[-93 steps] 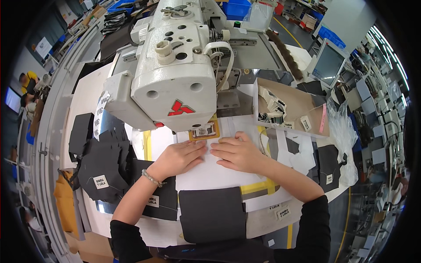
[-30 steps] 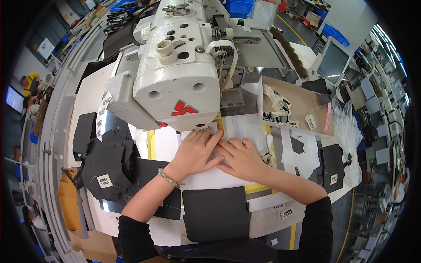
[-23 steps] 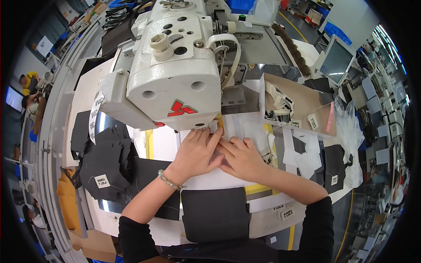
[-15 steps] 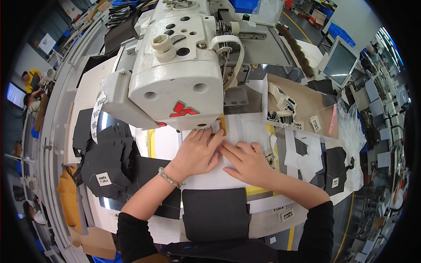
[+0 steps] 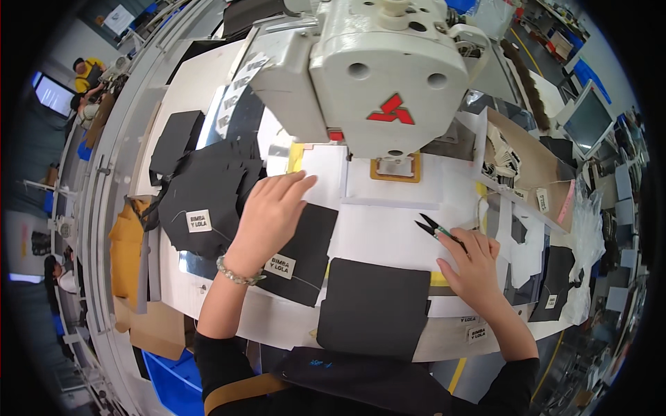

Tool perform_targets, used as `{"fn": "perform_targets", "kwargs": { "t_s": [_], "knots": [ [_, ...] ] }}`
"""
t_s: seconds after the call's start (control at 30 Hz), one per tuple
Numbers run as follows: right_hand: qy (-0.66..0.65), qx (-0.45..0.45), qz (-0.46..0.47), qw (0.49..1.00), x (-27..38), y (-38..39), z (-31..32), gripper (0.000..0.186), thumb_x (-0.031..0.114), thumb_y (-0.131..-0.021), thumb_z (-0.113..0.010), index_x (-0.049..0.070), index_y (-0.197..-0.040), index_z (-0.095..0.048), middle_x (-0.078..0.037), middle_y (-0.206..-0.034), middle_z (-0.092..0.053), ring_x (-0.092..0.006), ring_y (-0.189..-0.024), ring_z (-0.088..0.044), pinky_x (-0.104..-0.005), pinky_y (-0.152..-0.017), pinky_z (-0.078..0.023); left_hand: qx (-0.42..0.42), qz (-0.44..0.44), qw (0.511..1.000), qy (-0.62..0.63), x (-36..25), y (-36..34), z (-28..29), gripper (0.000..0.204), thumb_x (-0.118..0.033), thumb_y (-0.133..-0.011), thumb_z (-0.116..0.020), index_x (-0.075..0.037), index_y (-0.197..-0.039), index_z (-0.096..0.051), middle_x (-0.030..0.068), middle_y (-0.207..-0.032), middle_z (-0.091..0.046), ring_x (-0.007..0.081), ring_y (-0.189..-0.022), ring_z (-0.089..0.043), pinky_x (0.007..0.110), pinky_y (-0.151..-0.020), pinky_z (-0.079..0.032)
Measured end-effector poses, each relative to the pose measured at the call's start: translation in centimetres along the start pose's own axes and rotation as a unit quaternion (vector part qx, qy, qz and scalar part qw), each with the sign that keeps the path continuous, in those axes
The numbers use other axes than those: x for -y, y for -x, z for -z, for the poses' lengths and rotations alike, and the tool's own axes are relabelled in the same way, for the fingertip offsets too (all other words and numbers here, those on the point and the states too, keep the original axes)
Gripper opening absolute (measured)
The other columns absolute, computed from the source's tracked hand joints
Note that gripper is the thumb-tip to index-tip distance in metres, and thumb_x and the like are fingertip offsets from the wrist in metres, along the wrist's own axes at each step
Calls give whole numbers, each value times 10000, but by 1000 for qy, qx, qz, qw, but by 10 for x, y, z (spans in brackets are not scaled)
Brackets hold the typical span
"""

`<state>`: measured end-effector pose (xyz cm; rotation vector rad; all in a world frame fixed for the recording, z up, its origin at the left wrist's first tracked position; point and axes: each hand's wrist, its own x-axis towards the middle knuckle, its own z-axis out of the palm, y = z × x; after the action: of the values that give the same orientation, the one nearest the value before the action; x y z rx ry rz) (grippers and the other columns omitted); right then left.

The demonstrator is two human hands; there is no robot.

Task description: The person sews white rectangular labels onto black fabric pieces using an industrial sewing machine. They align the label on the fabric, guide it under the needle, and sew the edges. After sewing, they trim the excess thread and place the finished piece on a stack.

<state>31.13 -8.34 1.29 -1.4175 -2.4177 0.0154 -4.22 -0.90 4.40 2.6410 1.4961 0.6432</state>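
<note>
My left hand [image 5: 272, 211] hovers with fingers stretched out over a black fabric piece [image 5: 316, 229] left of the white work plate [image 5: 374, 232]. A small white label [image 5: 279, 266] with a loose thread lies on that piece, beside my wrist. My right hand [image 5: 477, 267] holds black-and-green thread snips [image 5: 437, 230], blades parted and pointing up-left over the plate's right side. Ahead, under the white sewing machine head [image 5: 388, 90], sits an amber-edged frame [image 5: 395, 168] with a pale centre. A plain black panel [image 5: 374, 305] lies at the near edge.
Stacked black pieces [image 5: 208, 184] with a label on top lie at left. At right are a cardboard box [image 5: 531, 159] of labels, white paper scraps [image 5: 528, 243] and a clear plastic bag [image 5: 586, 243]. A blue bin [image 5: 173, 381] stands below left; people work far left.
My hands have parted and drawn back from under the machine head, uncovering the amber-edged frame. Thread snips now show in my right hand, and a labelled black piece at left. The view has shifted.
</note>
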Motion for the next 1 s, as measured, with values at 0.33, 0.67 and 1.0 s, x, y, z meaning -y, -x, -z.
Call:
{"fn": "perform_targets", "kwargs": {
  "t_s": [0.33,0.67,1.0],
  "knots": [
    [-69,23,118,990,59,-22,4,373,232,-762,-745,127,-1109,-654,-29,-1186,-568,-195,-1040,-533,-390,-839,-327,197,43,979,19,31,20,16,745,-180,-603,-858,-92,-1269,-536,54,-1028,-622,233,-1071,-541,395,-1021,-343],
    [-478,128,-48,867,103,-14,12,1064,371,-730,-835,24,-1520,-214,-184,-1559,-213,-340,-1402,-295,-451,-1125,-255,366,10,866,340,-3,17,72,215,-44,-712,-776,-20,-889,-658,71,-702,-652,161,-656,-617,271,-615,-470],
    [-787,131,-276,536,127,17,22,350,135,-943,-638,-32,-1243,-572,-68,-1185,-638,-127,-1092,-580,-295,-932,-463,219,142,595,760,-68,30,44,632,-373,-924,-593,1,-1397,-404,92,-928,-682,72,-781,-629,184,-666,-487]
  ]
}}
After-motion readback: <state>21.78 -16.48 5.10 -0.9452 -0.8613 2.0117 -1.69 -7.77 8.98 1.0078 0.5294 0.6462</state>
